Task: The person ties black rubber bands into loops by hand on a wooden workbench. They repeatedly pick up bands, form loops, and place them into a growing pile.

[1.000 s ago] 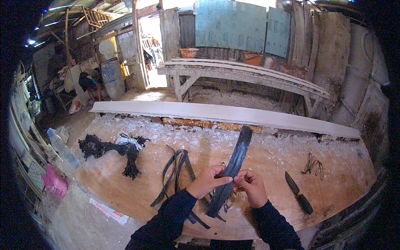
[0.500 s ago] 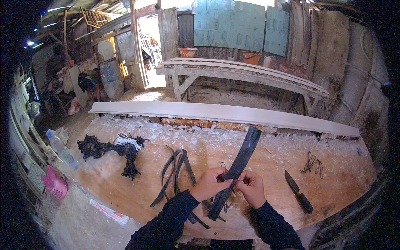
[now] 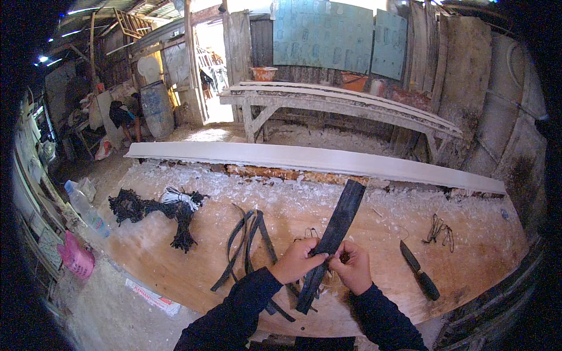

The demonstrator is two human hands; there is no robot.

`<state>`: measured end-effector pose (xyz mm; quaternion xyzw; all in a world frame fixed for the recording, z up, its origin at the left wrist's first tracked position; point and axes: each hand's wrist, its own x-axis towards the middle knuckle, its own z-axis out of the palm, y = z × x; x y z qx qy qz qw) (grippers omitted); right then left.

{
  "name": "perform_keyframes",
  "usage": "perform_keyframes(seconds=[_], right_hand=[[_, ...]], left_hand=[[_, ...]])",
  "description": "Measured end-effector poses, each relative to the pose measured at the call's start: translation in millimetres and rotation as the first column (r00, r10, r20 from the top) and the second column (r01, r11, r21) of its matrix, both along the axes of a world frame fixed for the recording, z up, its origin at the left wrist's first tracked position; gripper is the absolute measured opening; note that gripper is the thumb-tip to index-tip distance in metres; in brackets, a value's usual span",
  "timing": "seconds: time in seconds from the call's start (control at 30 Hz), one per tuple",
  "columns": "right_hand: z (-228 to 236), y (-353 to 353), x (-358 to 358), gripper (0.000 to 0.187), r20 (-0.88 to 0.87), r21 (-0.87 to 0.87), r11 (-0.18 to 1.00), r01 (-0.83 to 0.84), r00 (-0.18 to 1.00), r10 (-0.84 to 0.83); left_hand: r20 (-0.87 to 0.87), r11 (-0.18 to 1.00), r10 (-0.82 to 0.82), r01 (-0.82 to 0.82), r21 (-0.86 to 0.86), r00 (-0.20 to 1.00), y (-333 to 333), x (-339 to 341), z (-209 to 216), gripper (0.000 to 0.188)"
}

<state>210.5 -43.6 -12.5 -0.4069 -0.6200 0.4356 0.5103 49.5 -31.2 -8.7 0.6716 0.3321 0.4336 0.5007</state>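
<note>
One long, flat black strip (image 3: 343,216) slants, clamped in bare left hand (image 3: 296,260); bare right hand (image 3: 353,271), fingertips together, sits at its edge.

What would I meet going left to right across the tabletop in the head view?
Dark bundle, thin strips, left hand, wide strip, right hand, knife.
</note>
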Motion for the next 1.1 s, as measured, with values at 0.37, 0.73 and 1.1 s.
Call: perform_keyframes(seconds=[0.37,0.73,1.1], right_hand=[[-1.4,2.7,2.4,0.009,-0.041,-0.002,1.0,-0.016,0.999,0.016],[2.5,3.0,5.1,0.004,-0.068,-0.053,0.996,-0.069,0.996,0.065],[3.7,20.1,22.9,0.016,0.476,-0.125,0.992,0.0,0.877,0.06]], left_hand=[[0.099,0.986,-0.048,0.063,-0.156,0.994,2.1,1.1,-2.3,0.016],[0.221,0.954,-0.061,0.122,-0.274,0.973,0.1,-3.1,7.0,0.019],[0.762,0.936,0.311,-0.044,-0.349,0.569,14.3,-52.1,15.5,0.012]])
